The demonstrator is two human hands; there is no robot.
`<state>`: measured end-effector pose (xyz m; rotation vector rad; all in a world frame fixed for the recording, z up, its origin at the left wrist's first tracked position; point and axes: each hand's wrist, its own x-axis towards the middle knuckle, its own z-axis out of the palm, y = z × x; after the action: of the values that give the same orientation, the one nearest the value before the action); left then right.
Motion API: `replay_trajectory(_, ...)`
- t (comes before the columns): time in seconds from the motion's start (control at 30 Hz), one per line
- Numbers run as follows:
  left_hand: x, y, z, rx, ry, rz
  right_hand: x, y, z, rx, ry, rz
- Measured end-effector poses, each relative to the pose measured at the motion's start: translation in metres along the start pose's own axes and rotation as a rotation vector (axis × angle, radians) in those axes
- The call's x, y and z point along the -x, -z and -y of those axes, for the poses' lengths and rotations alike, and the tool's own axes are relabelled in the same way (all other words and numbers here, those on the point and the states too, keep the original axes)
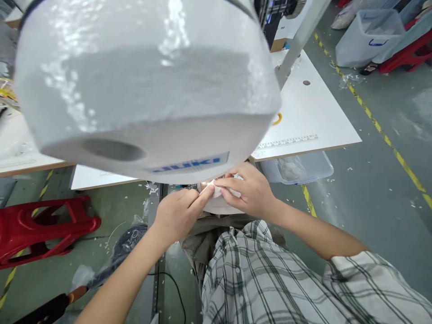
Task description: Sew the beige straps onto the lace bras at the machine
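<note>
At centre frame, the left hand (pixel 177 213) is pinching the edge of a white cloth (pixel 221 202) under the sewing machine (pixel 145 85); just right, the right hand (pixel 249 191) is pressing it, fingers seemingly closed on it.

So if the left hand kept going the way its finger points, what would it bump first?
Probably the small white fabric piece that the left hand already touches, then the right hand just behind; depth is unclear beneath the big white sewing machine head.
</note>
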<state>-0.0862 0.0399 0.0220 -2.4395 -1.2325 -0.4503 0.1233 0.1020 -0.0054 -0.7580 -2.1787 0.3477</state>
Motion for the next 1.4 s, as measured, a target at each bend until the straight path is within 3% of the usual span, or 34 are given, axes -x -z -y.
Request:
replay_trajectory(0.1, -0.004, -0.003, 0.01, -0.003, -0.083, -0.01, 0.009, -0.006, 0.001, -0.246, -0.201, 0.083)
replay_trajectory(0.23, -0.011, 0.001, -0.002, -0.056, 0.044, 0.03, 0.021, -0.011, -0.002, -0.483, -0.409, 0.108)
replay_trajectory(0.5, -0.019, 0.004, -0.035, -0.126, 0.247, 0.103, -0.011, 0.001, -0.02, -0.416, -0.23, 0.133)
replay_trajectory(0.77, -0.023, 0.002, -0.04, -0.142, 0.357, 0.156, -0.038, 0.003, -0.034, -0.45, -0.242, 0.253)
replay_trajectory(1.03, -0.018, -0.001, -0.045, 0.098, 0.572, 0.239, -0.048, 0.005, -0.041, -0.451, -0.241, 0.362)
replay_trajectory(1.4, -0.024, 0.001, -0.045, 0.009, 0.512, 0.238, -0.048, 0.005, -0.044, -0.471, -0.229, 0.333)
